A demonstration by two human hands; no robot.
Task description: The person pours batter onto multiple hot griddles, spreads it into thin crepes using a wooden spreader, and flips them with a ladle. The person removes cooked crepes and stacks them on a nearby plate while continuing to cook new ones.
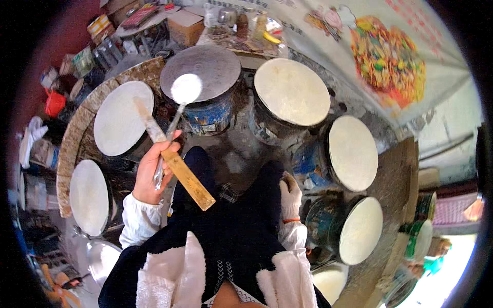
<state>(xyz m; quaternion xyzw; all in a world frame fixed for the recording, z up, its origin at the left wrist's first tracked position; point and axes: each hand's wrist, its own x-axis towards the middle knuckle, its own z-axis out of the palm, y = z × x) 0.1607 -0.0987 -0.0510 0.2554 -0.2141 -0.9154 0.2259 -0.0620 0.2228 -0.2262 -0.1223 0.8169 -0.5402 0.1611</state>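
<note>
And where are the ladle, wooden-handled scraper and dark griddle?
Ladle (177, 120), head view: its handle.
Wooden-handled scraper (188, 178), head view: its wooden handle.
Dark griddle (216, 69), head view: its flat top.

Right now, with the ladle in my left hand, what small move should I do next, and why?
Perhaps tip the ladle with your left hand over the dark round griddle: the ladle looks white, possibly full, and this griddle looks bare, while the neighbouring griddles show pale tops.
</note>
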